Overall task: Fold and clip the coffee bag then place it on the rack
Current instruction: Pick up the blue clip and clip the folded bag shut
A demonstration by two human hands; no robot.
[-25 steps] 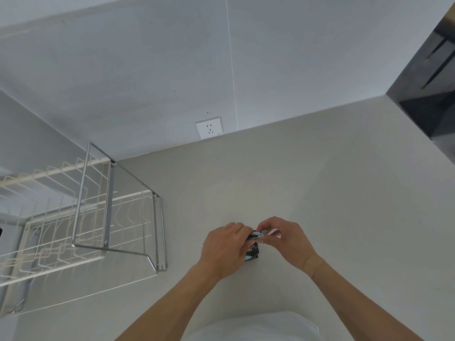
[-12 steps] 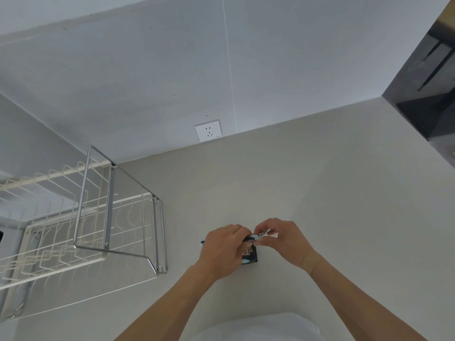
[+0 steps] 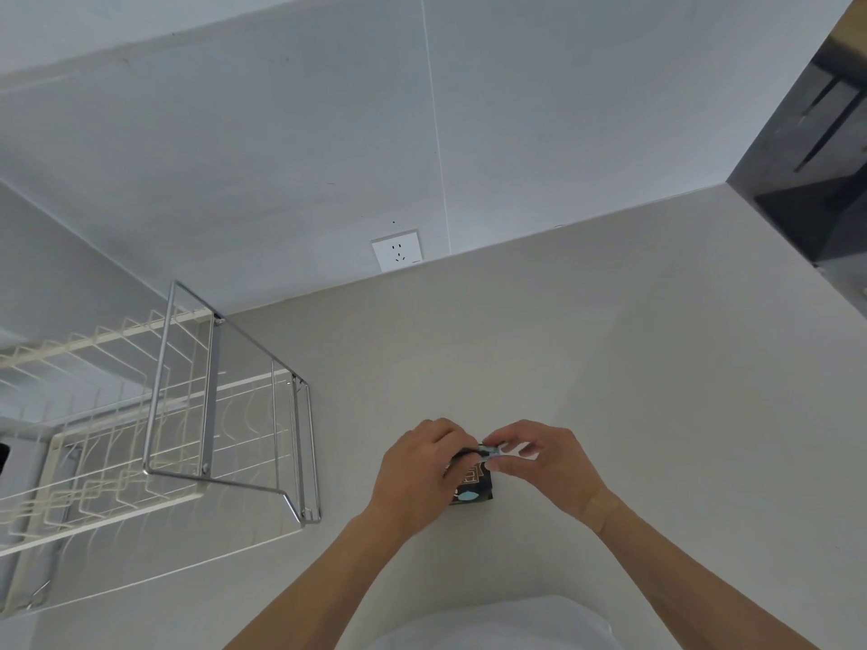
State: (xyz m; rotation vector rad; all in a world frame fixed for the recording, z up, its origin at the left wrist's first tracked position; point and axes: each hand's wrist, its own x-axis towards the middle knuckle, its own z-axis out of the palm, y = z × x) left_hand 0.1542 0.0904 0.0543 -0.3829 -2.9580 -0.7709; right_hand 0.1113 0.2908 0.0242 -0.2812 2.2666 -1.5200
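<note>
A small black coffee bag with pale printed lettering and a light blue mark near its bottom (image 3: 471,485) stands on the pale grey countertop (image 3: 610,368), close to the near edge and between the person's two hands. The left hand (image 3: 415,471) curls around the bag's left side and top, its fingers closed over the upper edge so that much of the bag is hidden behind the knuckles. The right hand (image 3: 546,462) comes in from the other side, thumb and forefinger pinched together on a small pale blue clip (image 3: 490,450) at the bag's top edge, while its other fingers are loosely bent. Whether the clip is already fastened on the fold cannot be told, since the fingertips cover most of it. Well apart to the left stands the cream-coloured wire dish rack with a silver metal frame (image 3: 206,415), on the same countertop; its tiers hold nothing that can be made out. On the light grey wall behind, just above the line where it meets the countertop, sits a white square wall socket (image 3: 396,250). A dark cabinet opening (image 3: 816,171) shows at the upper right.
</note>
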